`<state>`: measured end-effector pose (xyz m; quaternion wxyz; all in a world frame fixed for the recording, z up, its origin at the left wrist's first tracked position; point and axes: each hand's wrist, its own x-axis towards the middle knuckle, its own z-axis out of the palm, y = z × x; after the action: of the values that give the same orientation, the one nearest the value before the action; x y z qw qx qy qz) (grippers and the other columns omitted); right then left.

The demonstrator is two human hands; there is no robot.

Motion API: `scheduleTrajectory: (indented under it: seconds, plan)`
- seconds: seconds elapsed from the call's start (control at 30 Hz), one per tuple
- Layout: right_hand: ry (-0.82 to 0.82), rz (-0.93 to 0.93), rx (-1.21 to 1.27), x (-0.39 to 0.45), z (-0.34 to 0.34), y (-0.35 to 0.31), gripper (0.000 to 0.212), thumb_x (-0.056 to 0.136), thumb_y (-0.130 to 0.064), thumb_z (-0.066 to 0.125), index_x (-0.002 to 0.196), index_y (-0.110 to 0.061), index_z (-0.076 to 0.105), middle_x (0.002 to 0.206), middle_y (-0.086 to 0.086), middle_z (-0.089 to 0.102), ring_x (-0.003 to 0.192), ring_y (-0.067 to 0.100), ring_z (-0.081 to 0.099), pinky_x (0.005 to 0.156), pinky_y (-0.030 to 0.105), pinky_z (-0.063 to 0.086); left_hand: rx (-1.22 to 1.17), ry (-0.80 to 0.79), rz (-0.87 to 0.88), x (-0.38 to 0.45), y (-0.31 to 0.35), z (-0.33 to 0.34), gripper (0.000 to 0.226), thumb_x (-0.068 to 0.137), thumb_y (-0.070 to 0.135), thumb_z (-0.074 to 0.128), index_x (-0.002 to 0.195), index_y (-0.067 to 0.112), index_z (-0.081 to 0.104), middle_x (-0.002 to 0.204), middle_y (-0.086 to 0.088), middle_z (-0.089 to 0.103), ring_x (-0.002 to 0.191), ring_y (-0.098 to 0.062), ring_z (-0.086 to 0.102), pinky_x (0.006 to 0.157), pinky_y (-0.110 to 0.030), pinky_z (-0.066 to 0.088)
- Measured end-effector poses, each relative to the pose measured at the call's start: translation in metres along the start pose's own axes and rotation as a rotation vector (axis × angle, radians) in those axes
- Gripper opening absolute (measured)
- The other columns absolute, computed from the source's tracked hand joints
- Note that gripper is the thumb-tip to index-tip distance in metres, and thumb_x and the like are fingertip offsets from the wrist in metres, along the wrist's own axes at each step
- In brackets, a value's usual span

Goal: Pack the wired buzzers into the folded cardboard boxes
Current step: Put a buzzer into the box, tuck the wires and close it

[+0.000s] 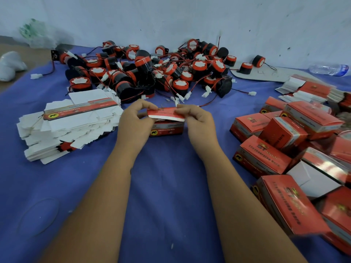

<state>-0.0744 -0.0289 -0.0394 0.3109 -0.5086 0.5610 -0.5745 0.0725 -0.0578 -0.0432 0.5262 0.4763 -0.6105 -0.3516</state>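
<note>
A red cardboard box [167, 130] stands on the blue cloth at the centre, its top flap [165, 114] raised. My left hand [135, 120] pinches the flap's left end and my right hand [195, 118] pinches its right end. What is inside the box is hidden by the flap and my fingers. Behind it lies a heap of black and red wired buzzers [152, 71] with thin red and black leads and white plugs. A fanned stack of flat unfolded boxes [70, 122] lies to the left.
Several closed red boxes [284, 149] are piled at the right, with more flat boxes [311, 90] behind them. A plastic water bottle [330, 69] lies by the wall at far right. White bags [11, 65] sit at far left. The wall runs close behind the buzzers.
</note>
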Motion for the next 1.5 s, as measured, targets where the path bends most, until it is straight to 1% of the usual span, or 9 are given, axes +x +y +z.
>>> scheduleTrajectory:
  seconds: [0.07, 0.23, 0.4, 0.5, 0.6, 0.73, 0.97, 1.23, 1.5]
  plan:
    - [-0.010, 0.042, 0.077, 0.000, -0.004, -0.001, 0.047, 0.087, 0.018, 0.033, 0.098, -0.006, 0.072, 0.127, 0.010, 0.063, 0.118, 0.019, 0.056, 0.098, 0.029, 0.049, -0.030, -0.069, -0.055, 0.001, 0.000, -0.008, 0.036, 0.091, 0.003, 0.053, 0.089, 0.035, 0.070, 0.099, 0.013, 0.070, 0.083, -0.002, 0.067, 0.061, -0.012, 0.051]
    - [-0.081, 0.080, 0.172, -0.001, -0.011, -0.006, 0.044, 0.082, 0.014, 0.036, 0.097, -0.004, 0.072, 0.124, 0.009, 0.065, 0.094, 0.005, 0.057, 0.064, 0.006, 0.046, -0.196, -0.138, -0.241, 0.004, 0.005, -0.018, 0.045, 0.089, 0.001, 0.042, 0.095, 0.032, 0.074, 0.118, -0.004, 0.069, 0.114, -0.020, 0.062, 0.098, -0.031, 0.051]
    - [-0.161, 0.068, 0.114, 0.000, -0.013, -0.001, 0.022, 0.091, -0.001, 0.050, 0.091, -0.014, 0.068, 0.125, -0.004, 0.061, 0.103, 0.005, 0.057, 0.068, 0.009, 0.049, -0.198, -0.236, -0.236, 0.005, 0.007, -0.023, 0.038, 0.089, 0.002, 0.048, 0.110, 0.025, 0.070, 0.138, 0.001, 0.058, 0.128, -0.016, 0.052, 0.110, -0.034, 0.042]
    - [-0.200, 0.047, 0.001, -0.001, -0.012, 0.003, 0.011, 0.092, -0.007, 0.058, 0.095, -0.017, 0.061, 0.131, -0.008, 0.053, 0.104, 0.010, 0.057, 0.075, 0.021, 0.055, -0.134, -0.327, -0.187, 0.006, 0.005, -0.027, 0.039, 0.085, 0.009, 0.054, 0.120, 0.021, 0.065, 0.144, 0.000, 0.052, 0.129, -0.013, 0.048, 0.108, -0.029, 0.040]
    - [-0.216, -0.002, -0.046, -0.001, -0.014, 0.003, 0.020, 0.092, -0.008, 0.059, 0.107, -0.021, 0.064, 0.131, -0.008, 0.051, 0.100, 0.008, 0.057, 0.069, 0.013, 0.051, -0.053, -0.370, -0.126, 0.006, 0.000, -0.029, 0.038, 0.091, 0.013, 0.065, 0.125, 0.030, 0.061, 0.148, 0.007, 0.047, 0.128, -0.004, 0.049, 0.102, -0.018, 0.042]
    - [-0.289, -0.058, -0.135, -0.001, -0.020, 0.001, 0.031, 0.091, -0.011, 0.065, 0.120, -0.023, 0.065, 0.134, -0.007, 0.046, 0.106, 0.002, 0.052, 0.082, 0.013, 0.049, 0.128, -0.357, -0.028, 0.002, -0.006, -0.029, 0.071, 0.065, 0.042, 0.077, 0.133, 0.032, 0.058, 0.153, 0.013, 0.038, 0.139, -0.007, 0.038, 0.111, -0.037, 0.040]
    - [-0.236, -0.148, -0.239, -0.003, -0.015, 0.000, 0.032, 0.088, -0.013, 0.071, 0.117, -0.023, 0.065, 0.119, -0.008, 0.049, 0.103, 0.007, 0.054, 0.089, 0.016, 0.047, 0.037, -0.279, 0.021, 0.006, -0.010, -0.025, 0.048, 0.079, 0.009, 0.079, 0.123, 0.022, 0.066, 0.135, 0.010, 0.058, 0.128, -0.006, 0.050, 0.106, -0.036, 0.046]
    - [-0.128, -0.166, -0.182, -0.005, -0.011, -0.001, 0.019, 0.090, -0.020, 0.069, 0.109, -0.025, 0.069, 0.107, -0.002, 0.053, 0.084, 0.008, 0.057, 0.072, 0.009, 0.047, -0.136, -0.242, 0.002, 0.006, -0.010, -0.022, 0.029, 0.088, 0.014, 0.071, 0.103, 0.039, 0.072, 0.118, 0.011, 0.070, 0.112, -0.009, 0.064, 0.086, -0.020, 0.054]
    - [0.093, -0.386, -0.426, -0.004, 0.001, 0.004, 0.017, 0.084, -0.011, 0.073, 0.100, -0.018, 0.074, 0.097, -0.009, 0.044, 0.096, 0.012, 0.048, 0.084, 0.015, 0.043, -0.009, -0.265, 0.062, 0.000, -0.004, -0.015, 0.037, 0.094, 0.011, 0.062, 0.108, 0.045, 0.067, 0.142, 0.015, 0.052, 0.134, 0.001, 0.041, 0.108, -0.023, 0.037]
